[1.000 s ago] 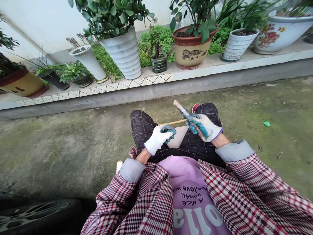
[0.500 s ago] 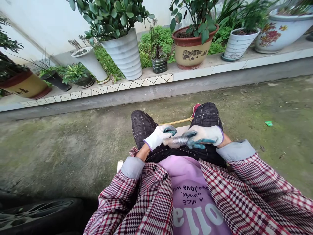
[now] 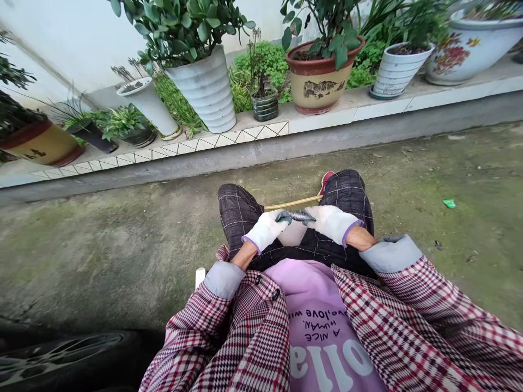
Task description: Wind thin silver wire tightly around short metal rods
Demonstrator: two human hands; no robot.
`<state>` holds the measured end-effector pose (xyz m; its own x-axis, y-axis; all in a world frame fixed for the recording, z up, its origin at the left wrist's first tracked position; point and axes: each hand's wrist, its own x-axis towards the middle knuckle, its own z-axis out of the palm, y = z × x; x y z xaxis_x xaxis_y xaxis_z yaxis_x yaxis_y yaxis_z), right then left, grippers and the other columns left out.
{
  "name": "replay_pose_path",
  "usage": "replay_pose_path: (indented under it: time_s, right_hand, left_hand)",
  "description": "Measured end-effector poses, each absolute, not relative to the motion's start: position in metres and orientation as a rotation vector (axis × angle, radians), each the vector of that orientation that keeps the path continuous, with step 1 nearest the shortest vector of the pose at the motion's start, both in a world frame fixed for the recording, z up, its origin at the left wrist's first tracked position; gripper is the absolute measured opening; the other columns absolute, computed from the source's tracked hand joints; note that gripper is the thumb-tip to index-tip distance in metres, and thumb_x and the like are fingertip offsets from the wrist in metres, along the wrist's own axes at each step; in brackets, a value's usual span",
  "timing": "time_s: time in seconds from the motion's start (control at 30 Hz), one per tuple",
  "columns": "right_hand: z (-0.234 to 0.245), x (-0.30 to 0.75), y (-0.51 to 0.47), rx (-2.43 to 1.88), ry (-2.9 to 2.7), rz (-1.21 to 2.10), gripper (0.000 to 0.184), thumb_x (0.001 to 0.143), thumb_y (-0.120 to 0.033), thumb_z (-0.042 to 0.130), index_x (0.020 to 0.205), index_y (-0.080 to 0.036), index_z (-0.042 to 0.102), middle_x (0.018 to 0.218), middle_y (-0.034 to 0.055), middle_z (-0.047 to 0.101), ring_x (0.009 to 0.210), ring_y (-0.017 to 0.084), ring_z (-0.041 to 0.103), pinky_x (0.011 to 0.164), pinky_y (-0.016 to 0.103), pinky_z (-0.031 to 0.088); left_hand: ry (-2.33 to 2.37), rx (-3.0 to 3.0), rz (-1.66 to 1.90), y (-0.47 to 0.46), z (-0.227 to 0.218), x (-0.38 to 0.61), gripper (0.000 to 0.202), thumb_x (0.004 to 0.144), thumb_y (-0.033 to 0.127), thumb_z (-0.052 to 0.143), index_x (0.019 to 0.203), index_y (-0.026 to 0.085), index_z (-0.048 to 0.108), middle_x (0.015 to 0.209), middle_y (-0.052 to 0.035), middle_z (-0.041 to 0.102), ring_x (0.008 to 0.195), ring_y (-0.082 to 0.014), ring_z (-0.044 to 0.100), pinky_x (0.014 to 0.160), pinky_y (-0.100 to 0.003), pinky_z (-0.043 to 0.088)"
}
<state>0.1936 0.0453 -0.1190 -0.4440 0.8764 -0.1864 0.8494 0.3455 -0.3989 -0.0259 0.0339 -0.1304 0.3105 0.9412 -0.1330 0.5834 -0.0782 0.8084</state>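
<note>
I sit with both gloved hands over my lap. My right hand (image 3: 332, 222) is closed round a grey, thread-wound spool stick (image 3: 301, 216), whose tip points left toward my left hand (image 3: 267, 228). My left hand is curled shut beside that tip, apparently pinching something too small to make out. A pale triangular sheet (image 3: 293, 235) lies on my knees beneath both hands. Beyond my knees a thin bamboo stick (image 3: 291, 204) runs across between my legs.
A tiled ledge (image 3: 261, 132) with several potted plants runs across the far side, among them a ribbed white pot (image 3: 209, 90) and a brown pot (image 3: 318, 81). Mossy concrete ground (image 3: 102, 239) surrounds me. A small green scrap (image 3: 448, 203) lies to the right. A dark tyre (image 3: 61, 359) sits at lower left.
My right hand swung the spool stick down from pointing up and away to lying level, then brought it in against my left hand. The left hand barely moved.
</note>
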Motion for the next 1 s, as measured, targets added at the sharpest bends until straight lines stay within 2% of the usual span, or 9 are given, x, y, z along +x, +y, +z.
replay_pose_path:
  time_s: [0.1,0.17,0.33,0.53,0.63,0.7,0.8,0.9,1.0]
  right_hand:
    - [-0.119,0.19,0.049,-1.603,-2.54,0.597,0.021,0.09,-0.031,0.056,0.103,-0.016,0.065,0.098,0.0106,0.072,0.086,0.022,0.067,0.074,0.029,0.047]
    - [-0.118,0.188,0.047,-1.568,-2.465,0.623,0.021,0.091,-0.03,0.054,0.104,-0.017,0.064,0.101,0.0093,0.072,0.09,0.022,0.067,0.077,0.027,0.047]
    - [-0.121,0.183,0.044,-1.503,-2.388,0.623,0.027,0.091,-0.029,0.054,0.114,-0.017,0.063,0.111,0.0107,0.071,0.098,0.024,0.067,0.083,0.029,0.047]
    - [-0.122,0.186,0.049,-1.508,-2.223,0.757,0.027,0.087,-0.03,0.058,0.11,-0.019,0.067,0.1,0.007,0.073,0.093,0.023,0.067,0.081,0.029,0.048]
    - [-0.115,0.186,0.046,-1.464,-2.065,0.936,0.026,0.084,-0.033,0.06,0.103,-0.018,0.069,0.088,0.0042,0.071,0.076,0.019,0.065,0.068,0.028,0.049]
    - [-0.109,0.184,0.043,-1.433,-1.893,1.149,0.026,0.082,-0.038,0.062,0.093,-0.016,0.068,0.072,0.0016,0.066,0.057,0.013,0.057,0.052,0.025,0.045]
    - [-0.101,0.185,0.041,-1.326,-1.623,1.475,0.031,0.078,-0.046,0.066,0.08,-0.015,0.062,0.062,-0.0006,0.058,0.042,0.009,0.045,0.036,0.022,0.037]
    - [-0.096,0.19,0.042,-1.198,-1.535,1.681,0.035,0.077,-0.05,0.069,0.082,-0.016,0.06,0.07,0.0017,0.062,0.042,0.008,0.046,0.034,0.021,0.038]
    - [-0.092,0.198,0.044,-1.128,-1.724,1.861,0.035,0.077,-0.047,0.069,0.088,-0.014,0.065,0.072,0.0041,0.066,0.043,0.008,0.05,0.037,0.02,0.041]
  left_hand:
    - [1.251,1.253,0.781,0.034,-0.134,-0.023,0.018,0.078,0.023,0.058,0.087,0.012,0.069,0.063,0.0003,0.061,0.049,-0.0076,0.05,0.048,-0.02,0.04]
    - [1.157,1.083,0.85,0.033,-0.131,-0.021,0.016,0.074,0.021,0.06,0.084,0.01,0.067,0.061,-0.0004,0.061,0.047,-0.0071,0.05,0.046,-0.021,0.041]
    - [1.081,0.955,0.902,0.028,-0.122,-0.016,0.014,0.072,0.019,0.063,0.081,0.01,0.066,0.061,-0.0015,0.063,0.045,-0.0066,0.05,0.044,-0.02,0.04]
    - [1.193,0.977,0.884,0.029,-0.125,-0.014,0.017,0.074,0.021,0.064,0.086,0.01,0.068,0.052,0.0035,0.055,0.039,-0.0045,0.041,0.038,-0.019,0.029]
    - [1.144,0.982,0.897,0.03,-0.13,-0.014,0.017,0.071,0.023,0.067,0.082,0.01,0.067,0.058,-0.0007,0.062,0.046,-0.0078,0.051,0.044,-0.021,0.04]
    - [1.066,0.981,0.905,0.031,-0.132,-0.014,0.018,0.069,0.023,0.067,0.083,0.01,0.068,0.069,-0.0053,0.068,0.059,-0.012,0.061,0.056,-0.026,0.049]
    - [0.999,1.067,0.93,0.032,-0.137,-0.016,0.017,0.069,0.021,0.067,0.082,0.011,0.07,0.083,-0.0078,0.072,0.076,-0.0148,0.065,0.074,-0.029,0.052]
    - [1.049,1.224,0.914,0.036,-0.142,-0.018,0.013,0.071,0.019,0.063,0.079,0.011,0.071,0.084,-0.006,0.072,0.08,-0.0145,0.063,0.078,-0.027,0.048]
    - [1.169,1.379,0.829,0.041,-0.144,-0.022,0.013,0.076,0.019,0.06,0.078,0.012,0.07,0.081,-0.0051,0.072,0.078,-0.0153,0.062,0.077,-0.027,0.048]
